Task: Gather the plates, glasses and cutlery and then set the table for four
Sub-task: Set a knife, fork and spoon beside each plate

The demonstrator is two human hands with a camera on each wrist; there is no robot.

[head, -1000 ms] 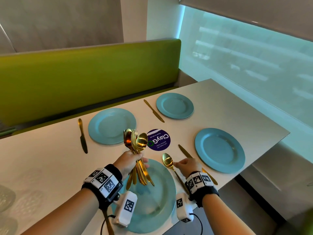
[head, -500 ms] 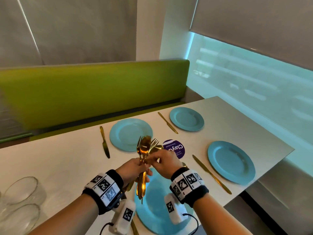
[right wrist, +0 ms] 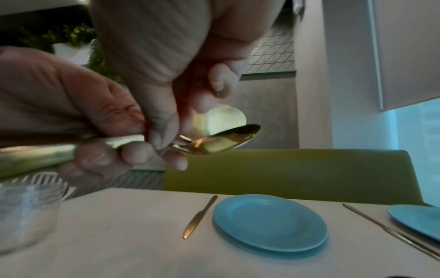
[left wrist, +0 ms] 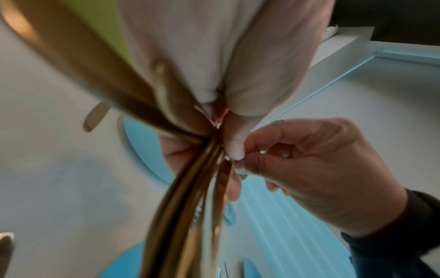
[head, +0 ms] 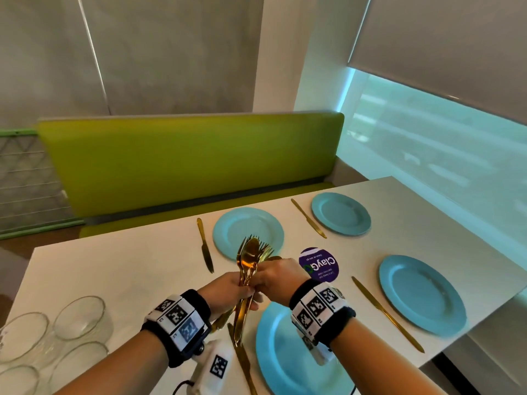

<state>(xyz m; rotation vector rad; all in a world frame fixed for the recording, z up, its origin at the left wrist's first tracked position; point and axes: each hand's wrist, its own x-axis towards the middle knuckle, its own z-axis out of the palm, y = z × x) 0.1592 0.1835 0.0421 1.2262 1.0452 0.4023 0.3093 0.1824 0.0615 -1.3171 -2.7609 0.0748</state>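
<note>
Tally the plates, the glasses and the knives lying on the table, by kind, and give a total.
Blue plates: 4
Gold knives: 4
Clear glasses: 4
Total: 12
The cutlery bundle gripped in the left hand is left out.

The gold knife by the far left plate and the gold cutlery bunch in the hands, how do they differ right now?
The knife lies flat on the table, alone and untouched; the cutlery bunch is held upright above it.
The knife is a single piece; the bunch mixes spoons and forks.
The left hand grips the bunch's handles and the right hand pinches at it, while no hand is near the knife.
Both are gold coloured.
</note>
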